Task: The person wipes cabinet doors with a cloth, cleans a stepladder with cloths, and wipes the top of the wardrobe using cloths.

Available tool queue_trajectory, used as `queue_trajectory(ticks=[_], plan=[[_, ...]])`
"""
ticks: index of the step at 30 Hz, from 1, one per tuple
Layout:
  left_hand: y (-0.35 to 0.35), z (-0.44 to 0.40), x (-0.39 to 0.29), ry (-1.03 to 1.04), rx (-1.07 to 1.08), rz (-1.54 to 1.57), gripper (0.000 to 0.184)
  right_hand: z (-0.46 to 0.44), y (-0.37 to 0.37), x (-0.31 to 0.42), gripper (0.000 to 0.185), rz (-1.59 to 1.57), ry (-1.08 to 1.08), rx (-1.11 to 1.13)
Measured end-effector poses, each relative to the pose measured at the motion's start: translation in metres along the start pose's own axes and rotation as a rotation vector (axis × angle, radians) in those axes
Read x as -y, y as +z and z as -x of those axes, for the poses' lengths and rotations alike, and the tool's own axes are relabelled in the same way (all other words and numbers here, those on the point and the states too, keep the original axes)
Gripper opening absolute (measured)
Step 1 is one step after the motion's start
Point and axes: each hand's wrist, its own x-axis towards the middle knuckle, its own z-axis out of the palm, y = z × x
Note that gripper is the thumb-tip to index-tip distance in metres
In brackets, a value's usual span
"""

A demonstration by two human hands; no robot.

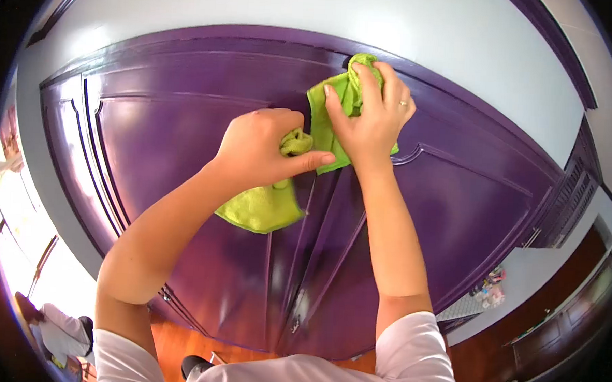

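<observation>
My left hand (261, 142) is closed around a bunched yellow-green cloth (263, 208), whose loose end hangs below the fist in front of the purple cabinet doors (184, 158). Up and to the right, my right hand (376, 109) presses a brighter green cloth (334, 100) against the upper part of the doors, near the seam between them. The fingers curl over the bunched top of that cloth, and its flat part spreads out to the left of the thumb. A ring shows on one right finger.
A white wall (259, 8) runs above the cabinet. Wooden floor (177, 337) shows below. At lower left is another person (61, 330) in a white top, bent over. A shelf with small items (489, 288) and a dark wooden door (567, 318) are at right.
</observation>
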Motion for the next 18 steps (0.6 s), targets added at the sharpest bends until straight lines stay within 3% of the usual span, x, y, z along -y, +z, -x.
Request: queue_trajectory(ticks=[3,4,7,8,12,15,18], plan=[[0.019,-0.005,0.023,0.110,-0.268,-0.005,0.024,0.000,0.006,-0.003,0.031,-0.016,0.004,0.002],[0.009,-0.008,0.021,-0.016,-0.093,-0.037,0.012,-0.001,0.006,-0.004,0.028,-0.063,0.001,0.003],[0.015,-0.025,0.013,0.242,-0.394,-0.062,0.050,-0.002,0.002,-0.007,0.028,-0.104,0.004,0.044],[0.013,-0.030,0.009,0.207,-0.255,-0.208,0.081,-0.004,-0.001,-0.007,0.030,-0.127,0.017,0.062],[0.020,-0.061,-0.009,0.269,-0.364,-0.395,0.082,-0.013,-0.024,-0.008,0.031,-0.060,-0.048,-0.005],[0.026,-0.082,-0.010,0.242,-0.366,-0.235,0.082,-0.038,-0.033,-0.034,0.034,-0.034,-0.058,-0.153],[0.037,-0.084,-0.001,0.246,-0.432,-0.169,0.079,-0.056,-0.012,-0.033,0.023,-0.072,-0.051,-0.058]])
